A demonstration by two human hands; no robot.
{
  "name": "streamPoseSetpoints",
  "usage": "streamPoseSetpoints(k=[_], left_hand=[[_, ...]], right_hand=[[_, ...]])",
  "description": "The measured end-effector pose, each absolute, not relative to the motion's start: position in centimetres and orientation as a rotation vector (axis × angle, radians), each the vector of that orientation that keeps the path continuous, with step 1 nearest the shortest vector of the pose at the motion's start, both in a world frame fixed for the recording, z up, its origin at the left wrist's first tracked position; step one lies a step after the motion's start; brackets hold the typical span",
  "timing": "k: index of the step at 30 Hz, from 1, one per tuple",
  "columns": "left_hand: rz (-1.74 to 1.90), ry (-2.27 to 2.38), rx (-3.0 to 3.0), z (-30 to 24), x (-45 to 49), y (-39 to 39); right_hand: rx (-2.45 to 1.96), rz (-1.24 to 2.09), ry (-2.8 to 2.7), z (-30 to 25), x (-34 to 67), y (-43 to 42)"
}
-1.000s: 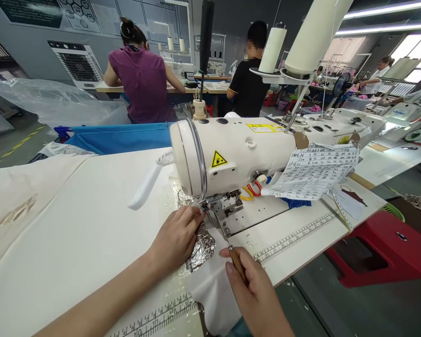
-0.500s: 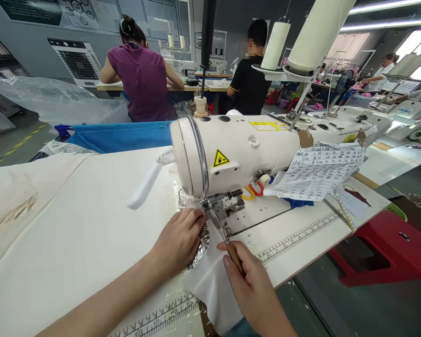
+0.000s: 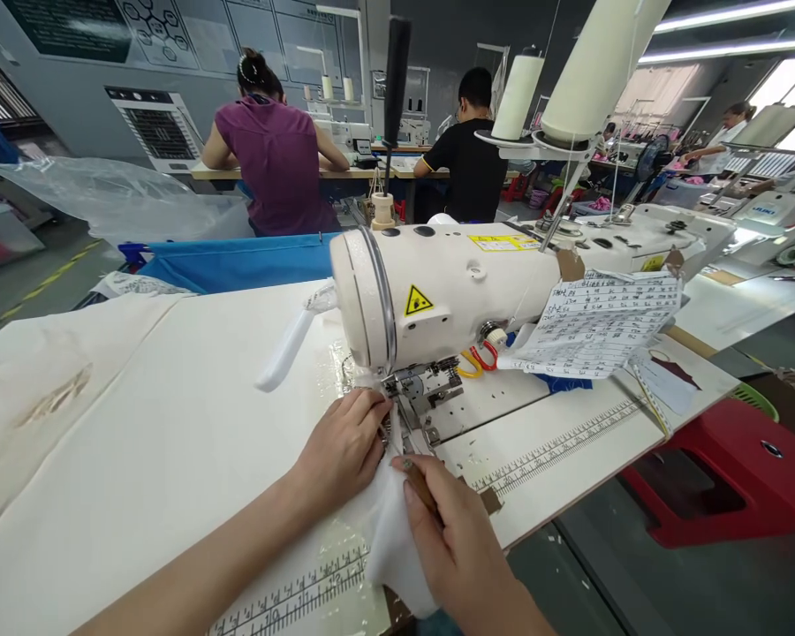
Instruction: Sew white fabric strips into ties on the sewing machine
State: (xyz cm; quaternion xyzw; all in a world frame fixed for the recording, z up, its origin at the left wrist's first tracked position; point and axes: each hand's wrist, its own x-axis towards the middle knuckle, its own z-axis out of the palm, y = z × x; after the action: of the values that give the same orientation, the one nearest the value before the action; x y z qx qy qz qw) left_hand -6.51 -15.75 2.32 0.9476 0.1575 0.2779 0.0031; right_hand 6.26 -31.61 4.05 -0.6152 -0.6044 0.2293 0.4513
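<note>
A white sewing machine (image 3: 447, 276) stands in front of me, its needle area (image 3: 403, 385) low at the left end of its head. Close beside the needle, my left hand (image 3: 344, 446) has its fingers pressed together on the edge of a white cloth (image 3: 401, 548). My right hand (image 3: 454, 530) is closed around a wooden-handled tool (image 3: 426, 488) with a metal shaft pointing up toward the needle area. The shaft's tip is hard to make out. The cloth drapes between both hands toward the table's front edge.
Red and yellow scissor handles (image 3: 482, 357) lie behind the needle area. A handwritten paper sheet (image 3: 596, 322) hangs on the machine. Rulers (image 3: 560, 449) run along the table. Thread cones (image 3: 518, 99) stand above; a red stool (image 3: 722, 473) is at right. Two people sit ahead.
My right hand has shifted slightly left with the tool, and less of the tool shows. The cloth hangs in a narrower fold. My left hand stays by the needle; the view has tilted slightly.
</note>
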Motion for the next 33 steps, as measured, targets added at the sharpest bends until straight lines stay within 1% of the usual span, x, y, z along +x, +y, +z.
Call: streamPoseSetpoints(k=[3, 8, 10, 13, 17, 19, 24, 33], left_hand=[[0.922, 0.481, 2.927, 2.3, -6.0, -15.3], [0.714, 0.597, 3.053, 3.0, -5.0, -14.6], [0.734, 0.657, 3.023, 3.2, -5.0, -14.5], [0.839, 0.756, 2.798, 3.0, -5.4, -14.2], [0.862, 0.734, 2.499, 2.7, -5.8, -13.7], [0.859, 0.732, 2.432, 2.7, -5.9, -13.6], [0.863, 0.73, 2.377, 3.0, -5.7, -13.7], [0.862, 0.712, 2.411, 3.1, -5.7, -13.7]], right_hand=[[-1.413, 0.399, -1.58, 4.8, 5.1, -31.0], [-1.281, 0.302, -1.723, 5.8, 3.7, -30.9], [-1.334, 0.265, -1.737, 5.6, 4.0, -31.4], [-1.515, 0.194, -1.705, 4.7, 5.3, -32.3], [-1.826, 0.047, -1.68, 3.3, 7.4, -32.4], [-1.899, -0.006, -1.693, 2.9, 7.9, -31.9], [-1.933, -0.117, -1.71, 2.4, 7.6, -30.4], [-1.93, -0.13, -1.687, 2.1, 7.4, -29.9]])
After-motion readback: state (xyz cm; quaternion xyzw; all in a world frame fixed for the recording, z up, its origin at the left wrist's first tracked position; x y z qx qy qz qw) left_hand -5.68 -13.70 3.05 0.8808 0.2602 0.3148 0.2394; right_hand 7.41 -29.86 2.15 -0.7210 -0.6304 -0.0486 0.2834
